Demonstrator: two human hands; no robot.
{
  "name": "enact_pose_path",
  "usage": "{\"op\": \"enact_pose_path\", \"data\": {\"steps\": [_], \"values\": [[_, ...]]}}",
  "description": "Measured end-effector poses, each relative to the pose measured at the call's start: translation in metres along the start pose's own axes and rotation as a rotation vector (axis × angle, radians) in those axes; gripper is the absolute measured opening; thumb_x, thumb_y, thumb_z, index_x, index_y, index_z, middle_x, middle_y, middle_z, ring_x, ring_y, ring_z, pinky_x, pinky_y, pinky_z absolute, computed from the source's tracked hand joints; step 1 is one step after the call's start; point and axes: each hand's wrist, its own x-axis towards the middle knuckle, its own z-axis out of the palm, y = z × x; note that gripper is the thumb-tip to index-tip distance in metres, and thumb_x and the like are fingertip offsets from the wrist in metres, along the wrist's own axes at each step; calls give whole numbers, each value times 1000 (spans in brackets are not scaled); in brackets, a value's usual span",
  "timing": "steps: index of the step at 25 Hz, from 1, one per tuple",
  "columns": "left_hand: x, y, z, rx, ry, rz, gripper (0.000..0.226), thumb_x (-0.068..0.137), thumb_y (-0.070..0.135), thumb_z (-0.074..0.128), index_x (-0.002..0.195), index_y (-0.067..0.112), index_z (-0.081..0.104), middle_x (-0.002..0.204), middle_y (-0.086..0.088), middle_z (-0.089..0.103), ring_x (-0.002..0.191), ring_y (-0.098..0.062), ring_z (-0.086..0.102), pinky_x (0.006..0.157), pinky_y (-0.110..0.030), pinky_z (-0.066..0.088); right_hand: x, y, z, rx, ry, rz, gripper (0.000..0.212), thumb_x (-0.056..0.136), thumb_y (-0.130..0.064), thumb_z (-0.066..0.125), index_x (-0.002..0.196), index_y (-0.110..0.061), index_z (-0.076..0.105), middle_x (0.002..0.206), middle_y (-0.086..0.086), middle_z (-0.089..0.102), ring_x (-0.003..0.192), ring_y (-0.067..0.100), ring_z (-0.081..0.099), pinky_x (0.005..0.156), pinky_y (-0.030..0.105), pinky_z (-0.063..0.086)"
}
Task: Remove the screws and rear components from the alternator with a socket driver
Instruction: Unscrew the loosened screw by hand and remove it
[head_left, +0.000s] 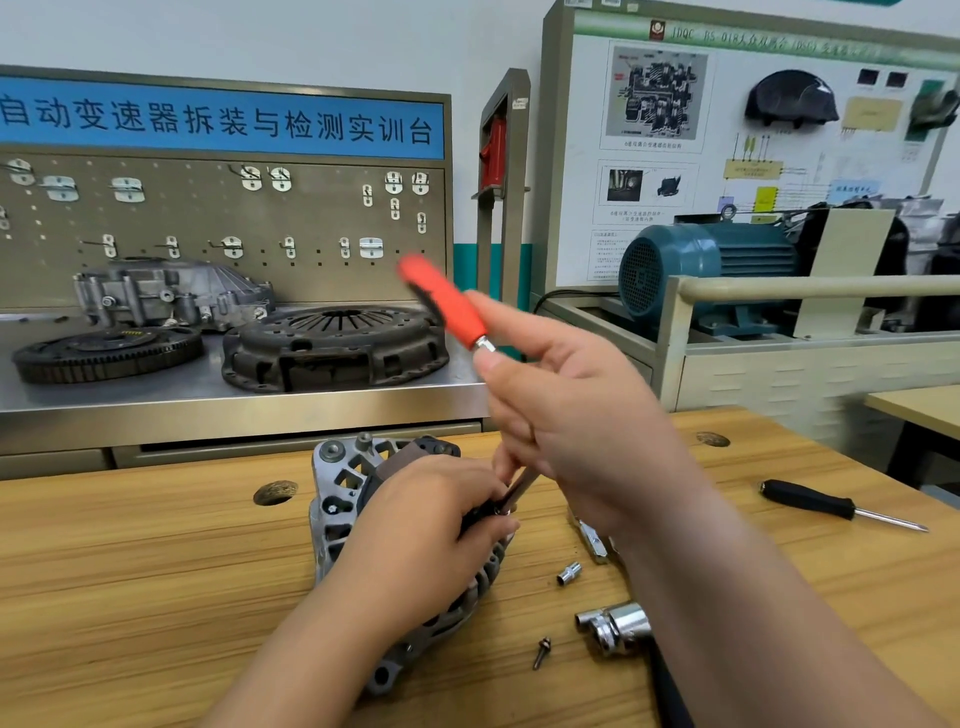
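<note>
The grey alternator (343, 499) lies on the wooden bench (156, 545), its rear face turned up. My left hand (431, 525) rests on top of it, fingers curled over a black rear part beside the driver's tip. My right hand (566, 415) grips the metal shaft of the socket driver (444, 301), whose red handle points up and to the left. The driver's tip meets the alternator just under my left fingers. A loose screw (541, 652) lies on the bench near the front.
A small socket (569, 573), a chrome ratchet head (615, 626) and a black-handled screwdriver (831, 505) lie to the right. A round hole (275, 491) is in the benchtop. Behind stand a clutch plate (335, 345), a flywheel (106, 353) and a teal motor (701, 270).
</note>
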Motion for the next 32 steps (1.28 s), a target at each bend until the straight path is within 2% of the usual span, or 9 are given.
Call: {"op": "enact_pose_path", "data": {"steps": [4,6,12,14,17,22,24,29,32], "values": [[0,-1,0,-15,6,18,22,82,35,59,76,16,67,87,27,63,85,-3,54,76,-20,43,8,-15,-21,-15,-619,97,45,92,-4,47,133,-21,50,46,-5,27,37,2,27,38,21,37],[0,-1,0,-25,2,4,19,84,35,60,79,19,69,94,22,66,90,0,54,81,-19,42,10,-18,-26,-34,-678,103,45,90,-4,46,132,-19,50,46,-3,26,37,2,25,39,22,36],[2,1,0,-5,-6,-19,15,85,32,62,73,23,63,68,27,46,75,3,43,72,-10,31,-3,2,0,71,119,1,43,99,-4,43,135,-26,53,52,-5,32,37,3,30,40,22,42],[1,2,-1,-9,-4,-14,20,84,31,63,66,29,54,64,28,42,73,5,43,70,-7,29,-5,4,4,63,169,-21,44,99,-5,44,136,-28,51,53,-4,32,38,3,31,41,23,42],[-1,3,-3,-7,-14,-18,24,83,31,64,63,21,55,66,21,52,84,1,47,69,-7,34,-2,-4,-1,-20,-103,33,46,99,-3,45,139,-24,49,49,-8,34,38,2,31,42,24,41],[0,6,-5,-44,11,18,8,82,27,67,82,20,71,76,53,43,94,9,47,78,2,31,7,-19,-24,-38,-646,132,49,91,-2,46,136,-19,48,46,-6,27,36,2,24,43,32,26],[0,5,-5,-58,-5,2,10,83,26,67,76,20,68,76,47,49,91,13,48,75,-1,32,6,-16,-21,-17,-562,128,46,93,-2,46,136,-20,50,47,-5,28,36,3,24,43,27,34],[1,1,0,-33,-6,-31,14,84,31,65,71,27,64,78,30,59,76,10,43,77,-8,30,-7,5,1,70,187,-34,46,98,-3,43,134,-29,54,52,-5,35,39,4,31,43,22,40],[1,1,-1,-51,2,-32,12,82,28,68,71,23,66,67,33,51,78,13,45,74,-1,29,-6,3,1,5,80,-32,46,98,-1,44,128,-34,56,52,-5,32,40,4,30,43,27,41]]}}
